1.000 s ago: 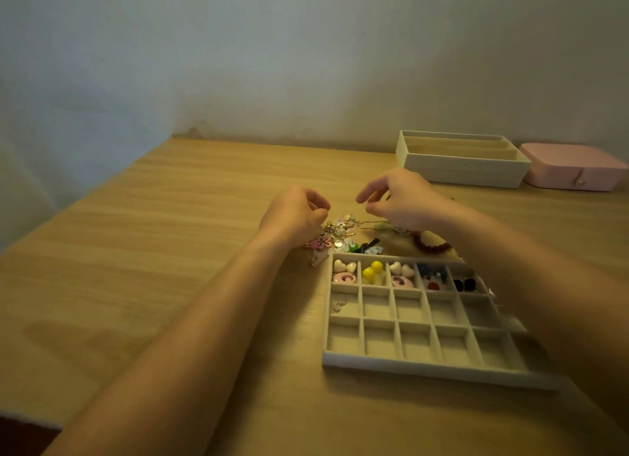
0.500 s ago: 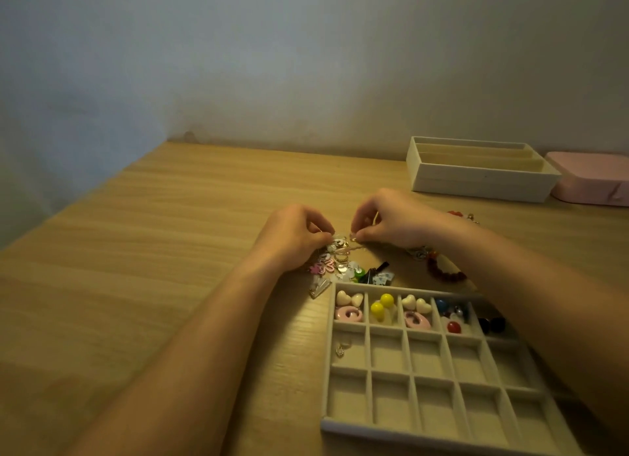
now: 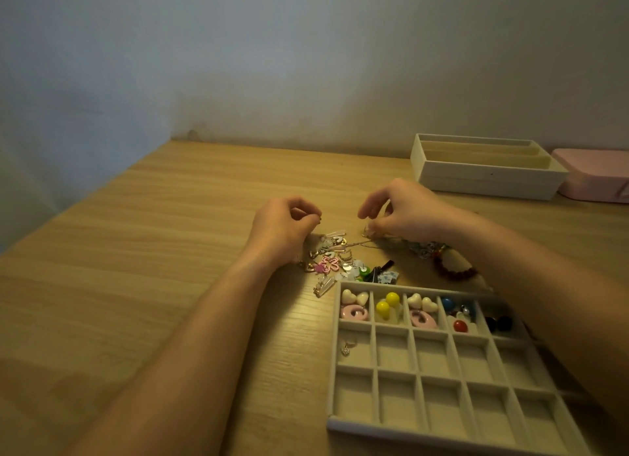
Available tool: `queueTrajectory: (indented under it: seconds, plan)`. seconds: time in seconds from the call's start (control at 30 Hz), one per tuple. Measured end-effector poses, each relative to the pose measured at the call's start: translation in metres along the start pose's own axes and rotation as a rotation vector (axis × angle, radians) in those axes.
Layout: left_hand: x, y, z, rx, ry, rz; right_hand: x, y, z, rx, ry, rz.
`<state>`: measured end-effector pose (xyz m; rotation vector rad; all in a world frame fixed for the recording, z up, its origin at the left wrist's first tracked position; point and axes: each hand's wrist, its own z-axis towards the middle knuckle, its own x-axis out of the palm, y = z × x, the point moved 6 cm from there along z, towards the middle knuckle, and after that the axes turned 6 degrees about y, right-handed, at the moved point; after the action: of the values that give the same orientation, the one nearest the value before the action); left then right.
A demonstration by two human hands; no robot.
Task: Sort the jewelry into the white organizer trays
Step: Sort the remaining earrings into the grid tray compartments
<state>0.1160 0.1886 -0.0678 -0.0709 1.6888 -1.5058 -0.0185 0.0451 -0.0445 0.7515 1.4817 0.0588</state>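
Lying in a loose heap on the pale wood-grain table [image 3: 163,251], just beyond the far edge of the nearer tray: mixed small jewelry [image 3: 343,258], including a pink flower-shaped piece [image 3: 329,263], a thin gold-coloured chain [image 3: 357,243] and, at the right edge of the heap, a dark red beaded bracelet [image 3: 454,272]. Right hand [image 3: 405,213] over the far side of the heap, thumb and fingertip pinching a small gold-coloured piece [image 3: 366,232], remaining fingers raised and loosely spread. Left hand [image 3: 284,232] at the left of the heap, fingers curled inward, thumb tip against forefinger; anything held between them too small to tell. Nearer: white grid organizer tray [image 3: 335,357] with square compartments; far row holding, left to right, cream hearts with a pink ring [image 3: 354,312], two yellow ball studs [image 3: 388,304], more cream hearts with a second pink ring, blue and red round studs [image 3: 460,326], and black studs [image 3: 498,323]; one small gold pendant [image 3: 347,348] in the first compartment of the second row. Farther right, well apart from the heap: white organizer tray with long slots [image 3: 486,183], with a pink closed box [image 3: 595,179] just beside it at the frame edge. Behind everything, a plain pale wall [image 3: 306,64].
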Motion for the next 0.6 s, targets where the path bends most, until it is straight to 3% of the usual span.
queueTrajectory:
  seconds: [0.13, 0.3, 0.6]
  plan:
    - [-0.006, 0.002, -0.003, -0.012, -0.032, -0.192, 0.011, 0.022, -0.002, -0.078, 0.061, -0.010]
    - [-0.010, 0.011, -0.002, -0.047, -0.077, -0.269, 0.023, 0.034, 0.000, -0.094, 0.171, -0.034]
    - [-0.007, 0.007, -0.010, -0.062, 0.059, -0.505, 0.030, 0.035, -0.005, -0.103, 0.299, -0.023]
